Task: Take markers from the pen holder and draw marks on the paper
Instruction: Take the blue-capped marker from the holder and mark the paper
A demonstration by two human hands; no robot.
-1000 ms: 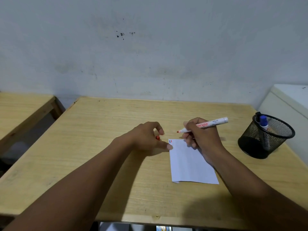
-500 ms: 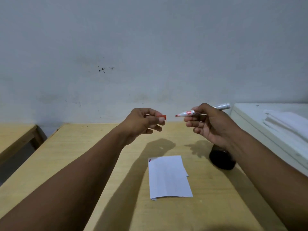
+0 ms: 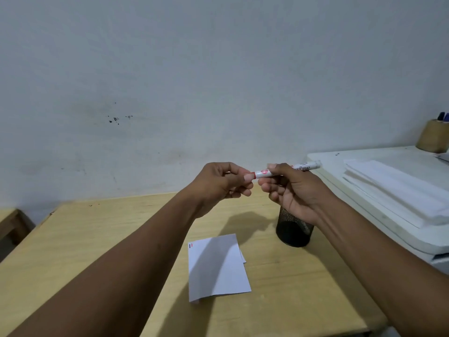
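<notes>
A: What's nearest you, low in the frame?

B: My two forearms come in from the bottom corners. Between them the paper (image 3: 217, 266) lies flat on the bench (image 3: 97, 239), below centre, with two short marks, one dark and one red, in its upper left corner. A second ago I was bent over that corner with the tip down; now the sheet lies untouched and both my hands are up in the air above it.

A: And the marker?

B: At mid-frame. My right hand (image 3: 295, 190) is clamped round the barrel of the red marker (image 3: 286, 169), which lies nearly level. My left hand (image 3: 220, 184) has its fingers pinched together on the red cap (image 3: 252, 173). Half a second back there was a gap with the bare tip showing; now that end is covered, so I judge I'm pressing the cap home.

A: So the red one is finished?

B: I'd say so. The black mesh pen holder (image 3: 294, 229) stands just behind the paper, partly hidden by my right wrist. Beyond is the wall (image 3: 218, 81)
</notes>
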